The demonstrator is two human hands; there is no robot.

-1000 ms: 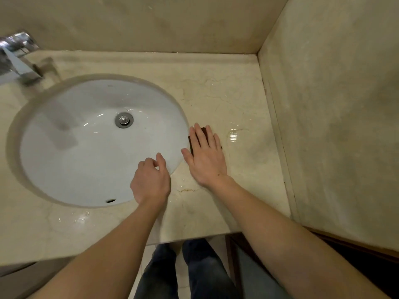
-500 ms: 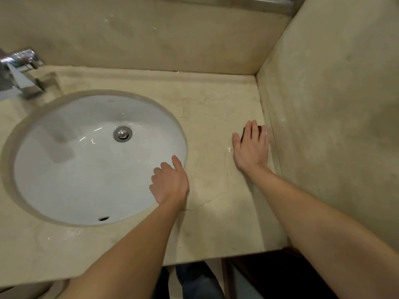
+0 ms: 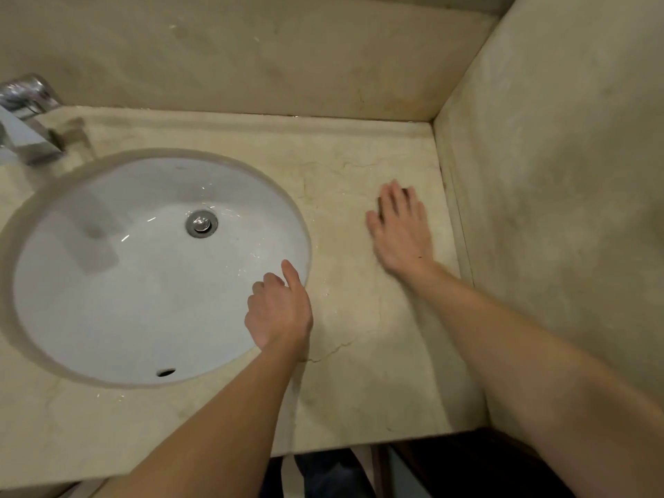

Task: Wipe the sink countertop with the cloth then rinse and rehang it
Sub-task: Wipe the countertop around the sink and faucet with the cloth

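Right hand [image 3: 402, 231] flat on the beige marble desk [image 3: 359, 389], fingers [image 3: 393, 199] spread and extended, blurred. Pressed beneath them: a dark cloth [image 3: 406, 193], showing only as a sliver at the fingertips and between two fingers; not gripped, just pinned under the open palm. Just beyond the little-finger side, the side wall [image 3: 557, 210].

Left hand [image 3: 278, 310] resting at the rim of the white sink [image 3: 107, 282], fingers curled loosely inward over the bowl, thumb straight along the rim, holding nothing. Ahead of these fingers, the drain [image 3: 201, 223]; far off past it, the chrome tap [image 3: 21, 120].
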